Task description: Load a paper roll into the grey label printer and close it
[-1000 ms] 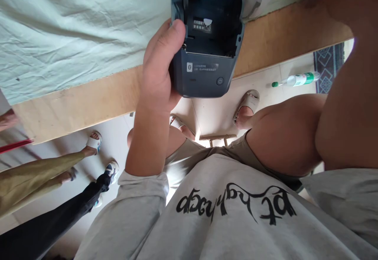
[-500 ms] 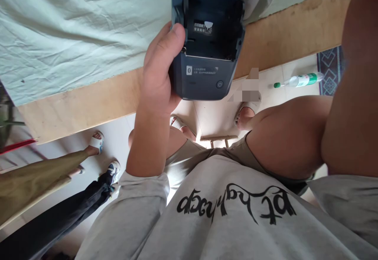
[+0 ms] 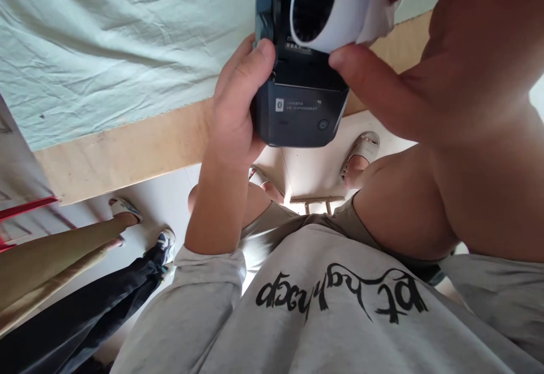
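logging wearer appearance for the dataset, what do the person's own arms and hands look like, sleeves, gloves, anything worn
Both hands are bare: no gloves, rings or watch visible on the left hand or right hand. Forearms are uncovered; short light grey sleeves end near the elbows, matching a grey shirt with black lettering.

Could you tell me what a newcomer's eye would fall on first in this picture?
Top centre, the right hand holds a white paper roll over the open bay of a small dark printer, which the left hand grips from the side. Behind them lies a table under a pale green cloth; other people's legs show at lower left.
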A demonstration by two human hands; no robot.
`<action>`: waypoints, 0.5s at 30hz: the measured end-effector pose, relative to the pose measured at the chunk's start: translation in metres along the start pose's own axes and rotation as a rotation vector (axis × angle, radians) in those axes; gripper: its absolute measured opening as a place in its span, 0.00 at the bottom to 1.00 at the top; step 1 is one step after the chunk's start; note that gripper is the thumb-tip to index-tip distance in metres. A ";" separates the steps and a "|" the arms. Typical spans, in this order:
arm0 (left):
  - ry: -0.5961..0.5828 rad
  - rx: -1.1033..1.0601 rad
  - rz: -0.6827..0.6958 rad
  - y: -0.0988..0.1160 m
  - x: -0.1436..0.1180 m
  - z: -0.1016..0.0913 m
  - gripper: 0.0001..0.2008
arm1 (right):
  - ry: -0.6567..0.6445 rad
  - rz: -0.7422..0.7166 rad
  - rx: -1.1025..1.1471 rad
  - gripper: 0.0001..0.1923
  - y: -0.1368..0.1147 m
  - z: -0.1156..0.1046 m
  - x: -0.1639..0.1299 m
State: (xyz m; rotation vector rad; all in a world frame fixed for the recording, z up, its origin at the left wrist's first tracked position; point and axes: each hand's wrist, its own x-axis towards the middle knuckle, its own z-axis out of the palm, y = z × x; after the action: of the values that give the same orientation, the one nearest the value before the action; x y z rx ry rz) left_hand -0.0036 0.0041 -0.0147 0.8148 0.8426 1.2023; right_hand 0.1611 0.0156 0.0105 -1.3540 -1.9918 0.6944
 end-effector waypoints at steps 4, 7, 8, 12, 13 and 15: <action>-0.020 0.005 -0.038 0.003 -0.001 0.001 0.07 | -0.018 -0.147 -0.385 0.21 -0.007 -0.002 -0.004; -0.036 -0.006 -0.034 0.002 -0.002 0.004 0.07 | -0.034 -0.187 -0.390 0.17 -0.006 -0.001 -0.003; -0.024 -0.008 -0.020 0.000 -0.002 0.004 0.07 | -0.036 -0.203 -0.384 0.16 -0.005 0.000 -0.002; 0.023 0.008 0.014 -0.003 -0.002 0.005 0.08 | 0.002 -0.263 -0.332 0.12 -0.006 0.002 -0.002; 0.022 0.012 0.018 -0.003 -0.003 0.005 0.08 | 0.017 -0.282 -0.327 0.13 -0.007 0.003 -0.003; 0.002 0.012 0.037 -0.001 -0.004 0.005 0.08 | 0.031 -0.335 -0.329 0.13 -0.009 0.005 -0.007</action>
State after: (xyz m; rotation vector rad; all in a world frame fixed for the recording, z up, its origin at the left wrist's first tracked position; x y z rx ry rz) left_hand 0.0008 -0.0001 -0.0132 0.8426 0.8404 1.2317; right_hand 0.1536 0.0057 0.0120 -1.1523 -2.3037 0.1969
